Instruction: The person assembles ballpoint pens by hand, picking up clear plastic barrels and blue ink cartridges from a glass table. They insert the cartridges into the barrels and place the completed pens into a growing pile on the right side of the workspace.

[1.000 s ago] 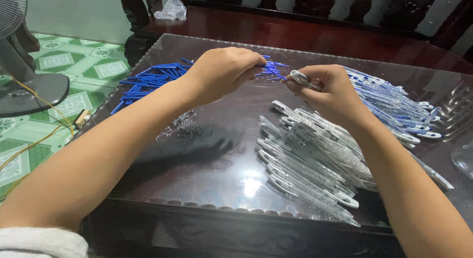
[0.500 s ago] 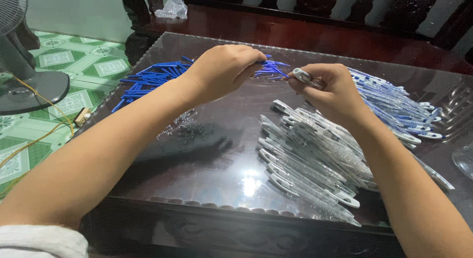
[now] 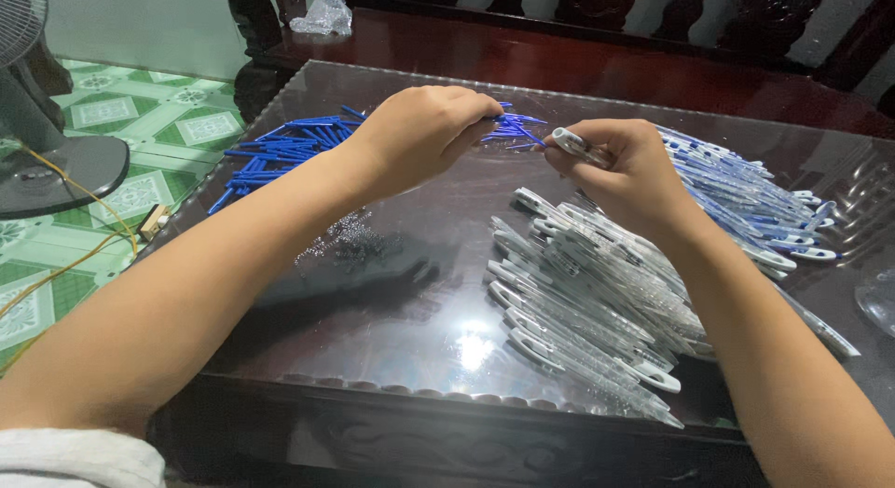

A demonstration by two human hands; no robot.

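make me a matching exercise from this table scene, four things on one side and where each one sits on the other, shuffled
Things:
1. blue refills
2. clear pen barrels
3. assembled pens
4. fan base

Places:
A. on the tiled floor, left of the table
B. far right of the table, beyond the right hand
C. far left of the table, beyond the left hand
D. near middle of the table, beneath the right forearm

Pairs: 1-C, 2-D, 3-B, 4-A

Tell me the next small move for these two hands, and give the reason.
Probably bring the left hand across to the clear pen barrel pinched in the right hand. The left hand's fingertips are bunched by the loose blue refills, though whether it holds one is hidden, and the barrel's end points toward it across a small gap.
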